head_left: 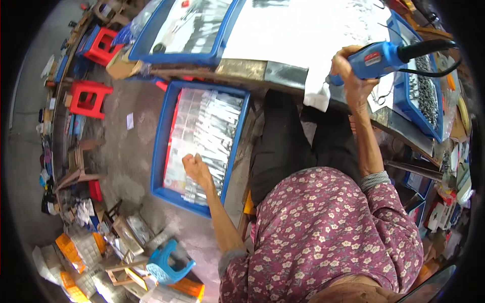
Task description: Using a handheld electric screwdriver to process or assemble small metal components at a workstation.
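Observation:
My right hand [353, 76] grips a corded blue power tool [375, 60] above the worktable's near edge. Its black cord end points right, and the nose, beside a white cloth [317, 91], is partly hidden by my fingers. Lower and to the left, my left hand [197, 169] is closed over a blue tray [157, 169]. Rows of slim shiny metal parts [214, 136] lie in that tray, along with clear plastic packaging edged in red. Whether my left fingers hold one of those parts cannot be made out.
White sheeting [283, 30] covers the worktable. A blue tray of metal pieces [189, 28] stands at its far left; another with small dark parts [422, 96] is at right. Red stools [88, 99] and a blue stool [169, 265] stand on the floor, left.

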A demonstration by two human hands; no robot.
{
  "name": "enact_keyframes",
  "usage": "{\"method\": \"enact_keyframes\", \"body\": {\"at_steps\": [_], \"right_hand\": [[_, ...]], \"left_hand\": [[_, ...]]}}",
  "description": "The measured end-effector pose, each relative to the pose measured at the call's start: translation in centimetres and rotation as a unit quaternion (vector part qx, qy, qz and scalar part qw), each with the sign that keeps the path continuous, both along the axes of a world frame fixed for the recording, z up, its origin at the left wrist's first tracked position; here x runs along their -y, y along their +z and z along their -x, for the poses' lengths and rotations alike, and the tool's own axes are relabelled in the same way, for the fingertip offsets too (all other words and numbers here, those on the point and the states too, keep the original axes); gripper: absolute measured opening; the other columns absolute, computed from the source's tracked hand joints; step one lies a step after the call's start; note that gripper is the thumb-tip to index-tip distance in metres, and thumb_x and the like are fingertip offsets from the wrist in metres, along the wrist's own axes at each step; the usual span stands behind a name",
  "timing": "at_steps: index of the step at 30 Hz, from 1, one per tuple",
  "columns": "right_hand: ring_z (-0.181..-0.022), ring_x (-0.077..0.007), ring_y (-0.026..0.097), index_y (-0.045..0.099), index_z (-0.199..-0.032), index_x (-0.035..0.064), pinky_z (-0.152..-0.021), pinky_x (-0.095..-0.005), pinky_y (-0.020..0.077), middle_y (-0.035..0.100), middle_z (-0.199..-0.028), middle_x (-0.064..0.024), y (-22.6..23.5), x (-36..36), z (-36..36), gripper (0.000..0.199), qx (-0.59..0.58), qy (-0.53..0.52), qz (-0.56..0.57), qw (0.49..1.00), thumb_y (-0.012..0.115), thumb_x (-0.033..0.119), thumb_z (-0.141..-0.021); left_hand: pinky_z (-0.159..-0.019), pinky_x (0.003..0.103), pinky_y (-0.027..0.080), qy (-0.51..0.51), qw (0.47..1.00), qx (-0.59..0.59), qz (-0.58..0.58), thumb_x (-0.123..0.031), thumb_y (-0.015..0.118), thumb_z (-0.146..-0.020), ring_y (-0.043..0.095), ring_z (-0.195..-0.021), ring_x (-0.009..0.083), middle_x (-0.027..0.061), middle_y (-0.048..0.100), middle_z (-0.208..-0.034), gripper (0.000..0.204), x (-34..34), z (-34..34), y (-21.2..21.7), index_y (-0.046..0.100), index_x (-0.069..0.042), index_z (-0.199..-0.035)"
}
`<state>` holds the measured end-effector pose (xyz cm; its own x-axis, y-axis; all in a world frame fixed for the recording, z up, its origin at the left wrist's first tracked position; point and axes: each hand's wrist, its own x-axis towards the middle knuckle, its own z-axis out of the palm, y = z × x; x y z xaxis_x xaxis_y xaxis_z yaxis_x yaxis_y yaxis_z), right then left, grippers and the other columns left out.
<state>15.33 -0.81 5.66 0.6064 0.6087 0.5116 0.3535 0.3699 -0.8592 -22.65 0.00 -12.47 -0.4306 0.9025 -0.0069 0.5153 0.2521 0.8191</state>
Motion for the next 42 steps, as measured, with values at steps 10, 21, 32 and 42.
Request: {"method": "enact_keyframes", "body": {"at_steps": [10,21,32,42], "right_hand": [[-0.055,-0.007,0.048,0.054,-0.073,0.0022,-0.051,-0.0204,0.039,0.05,-0.061,-0.0002,-0.4,0.1,-0.7,0.004,0.016,0.036,0.071,0.997,0.055,0.0,-0.071],[-0.055,-0.0106,0.053,0.052,-0.072,0.0013,-0.052,-0.0232,0.0445,0.055,-0.063,-0.0047,-0.7,0.8,-1.4,0.01,-0.072,0.09,0.033,0.993,0.061,0.0,-0.069],[-0.06,-0.0111,0.051,0.04,-0.092,0.0055,-0.057,-0.0245,0.0421,0.053,-0.072,-0.0061,-0.4,1.3,-2.3,0.027,-0.043,0.145,0.027,0.988,0.056,-0.002,-0.072],[-0.059,-0.009,0.054,0.046,-0.087,0.0054,-0.055,-0.0222,0.0427,0.056,-0.067,-0.004,0.2,1.4,-2.2,0.027,0.016,0.102,0.033,0.994,0.066,0.002,-0.069]], "left_hand": [[-0.078,0.033,0.041,-0.11,0.985,-0.025,-0.132,0.0,0.045,-0.078,0.051,-0.086,0.0248,0.0148,0.053,-0.094,0.02,-3.7,-7.3,7.2,0.049,0.004,-0.097],[-0.072,0.04,0.043,-0.489,0.807,-0.012,-0.332,-0.003,0.045,-0.08,0.054,-0.081,0.0358,0.0211,0.057,-0.084,0.017,-19.5,-32.5,17.4,0.057,0.004,-0.087],[-0.077,0.04,0.042,-0.439,0.767,-0.234,-0.405,-0.005,0.053,-0.075,0.05,-0.088,0.0309,0.0141,0.054,-0.092,0.023,-29.8,-43.2,14.9,0.06,-0.01,-0.096],[-0.076,0.044,0.038,-0.432,0.773,-0.279,-0.373,-0.003,0.047,-0.077,0.05,-0.091,0.0289,0.0111,0.055,-0.09,0.019,-30.5,-43.5,14.0,0.055,-0.009,-0.094]]}}
